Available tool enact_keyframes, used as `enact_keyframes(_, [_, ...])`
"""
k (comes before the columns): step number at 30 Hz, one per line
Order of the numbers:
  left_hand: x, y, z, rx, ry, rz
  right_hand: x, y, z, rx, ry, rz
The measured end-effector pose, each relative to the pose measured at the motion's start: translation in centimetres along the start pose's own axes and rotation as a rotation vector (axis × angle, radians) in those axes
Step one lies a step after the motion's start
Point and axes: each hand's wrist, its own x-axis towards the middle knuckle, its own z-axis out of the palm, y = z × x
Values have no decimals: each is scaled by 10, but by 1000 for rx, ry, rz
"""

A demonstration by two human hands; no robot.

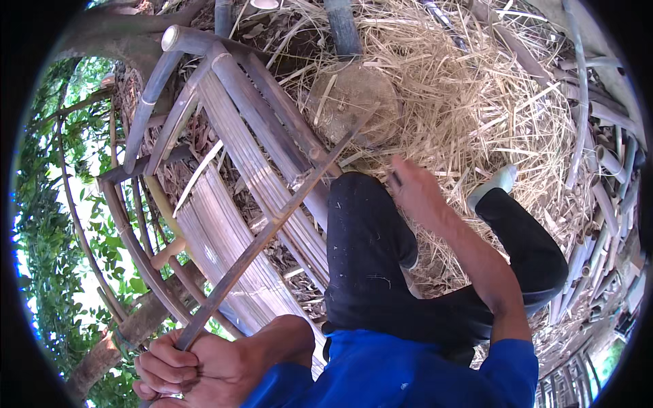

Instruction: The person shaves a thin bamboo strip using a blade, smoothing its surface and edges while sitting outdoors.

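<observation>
My left hand (180,367), at the lower left, is closed around the near end of a long thin bamboo strip (272,228). The strip runs up and to the right, across a bench of split bamboo (231,143), toward a round grey block (350,102). My right hand (415,194) hovers above my black-trousered knee (364,231), close to the strip's far part. It is blurred, with the fingers curled on a small dark handle (395,178) that is mostly hidden.
Pale bamboo shavings and straw (476,102) cover the ground. Cut bamboo poles (605,183) are stacked at the right. My grey shoe (496,182) rests in the straw. Curved bamboo rails (129,231) and green foliage (47,224) lie at the left.
</observation>
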Motion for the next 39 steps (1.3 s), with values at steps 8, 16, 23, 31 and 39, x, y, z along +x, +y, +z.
enact_keyframes(8, [19, -5, -25, 7, -92, 14, 1, 35, 25, 22, 2, -47])
enact_keyframes(16, [21, -3, -35, -11, -78, 7, -2, 88, 41, 9, -132, 96])
enact_keyframes(23, [29, -3, -35, -34, -113, -27, -4, 126, 47, -34, -108, 290])
enact_keyframes(31, [11, -15, 3, 46, 40, 83, 4, 69, 11, -35, -205, 402])
enact_keyframes(39, [-7, -21, 21, 231, -87, 328, -21, -132, -65, 20, -8, -121])
